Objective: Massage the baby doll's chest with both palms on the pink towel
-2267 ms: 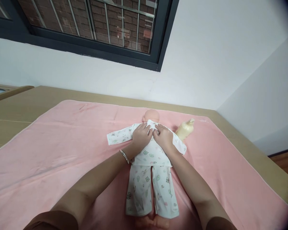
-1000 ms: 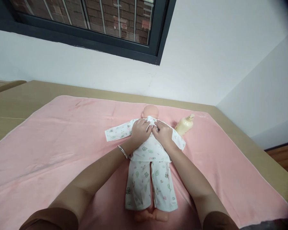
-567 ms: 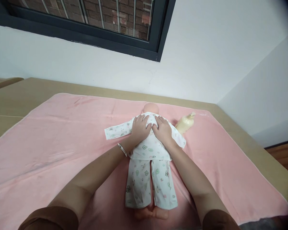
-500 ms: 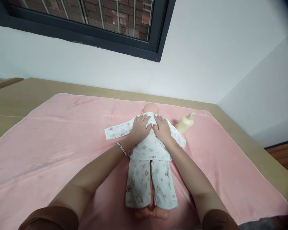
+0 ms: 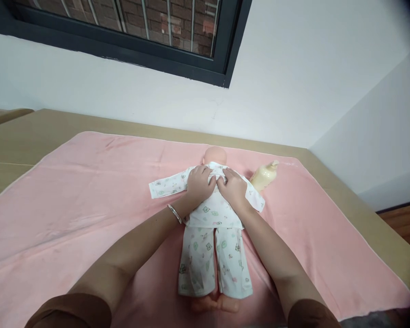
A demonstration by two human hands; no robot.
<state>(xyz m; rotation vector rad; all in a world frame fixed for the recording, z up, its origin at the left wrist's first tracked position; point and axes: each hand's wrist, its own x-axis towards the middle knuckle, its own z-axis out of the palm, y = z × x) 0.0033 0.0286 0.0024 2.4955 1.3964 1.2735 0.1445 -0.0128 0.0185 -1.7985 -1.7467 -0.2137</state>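
Note:
A baby doll (image 5: 215,155) in white printed pajamas lies stretched out, its bare head pointing away from me and its feet toward me; no face shows. My left hand (image 5: 200,183) is on the upper left of the pajama top (image 5: 214,213), fingers curled into the cloth. Mirroring it, my right hand (image 5: 233,186) has its fingers bent on the upper right. Between the two thumbs the fabric is bunched in small folds. The pajama pants (image 5: 198,262) cover the legs down to the bare feet (image 5: 215,302).
A cream pump bottle (image 5: 264,176) lies tilted beside the doll's right-hand sleeve. Under everything spreads a pink blanket (image 5: 89,200) over a wooden table (image 5: 64,123). Behind stand a white wall (image 5: 276,82) and a dark-framed window (image 5: 222,68).
My fingers, stretched flat on the doll's upper body before, have curled inward and gathered the cloth. The doll and the bottle have stayed in place.

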